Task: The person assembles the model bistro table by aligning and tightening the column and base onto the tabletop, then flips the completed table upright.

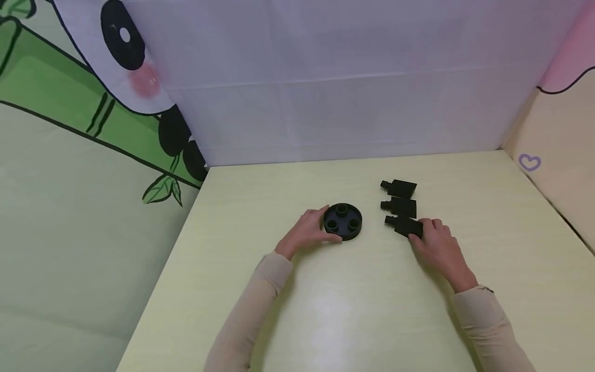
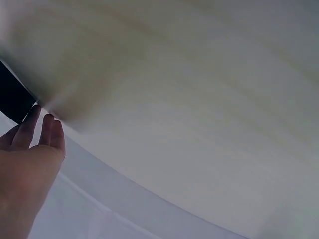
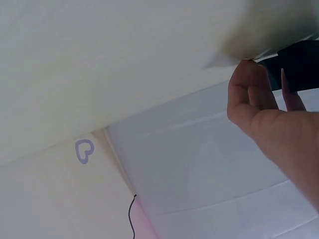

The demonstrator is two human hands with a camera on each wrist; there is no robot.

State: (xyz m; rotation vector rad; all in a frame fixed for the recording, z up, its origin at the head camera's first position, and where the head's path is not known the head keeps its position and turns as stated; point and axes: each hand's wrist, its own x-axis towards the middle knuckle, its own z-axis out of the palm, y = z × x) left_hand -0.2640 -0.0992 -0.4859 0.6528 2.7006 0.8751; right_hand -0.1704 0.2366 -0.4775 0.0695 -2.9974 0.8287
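Note:
On the table lies a round black base (image 1: 342, 227) with a raised rim and three ring-shaped sockets. My left hand (image 1: 309, 228) holds it from the left, thumb at the near edge and fingers at the far edge. To its right, three black blocks with narrow stub ends pointing left lie in a column: a far block (image 1: 402, 188), a middle block (image 1: 403, 207) and a near block (image 1: 407, 226). The thumb and fingers of my right hand (image 1: 437, 245) pinch the near block by its right end. In the right wrist view, that hand (image 3: 264, 104) partly covers a dark block (image 3: 299, 64).
The pale wooden table (image 1: 362, 310) ends at a lilac cloth backdrop (image 1: 325, 119). On the left hangs cloth printed with a green bamboo stalk (image 1: 65, 88). A cream panel with a purple heart (image 1: 530, 162) borders the right side.

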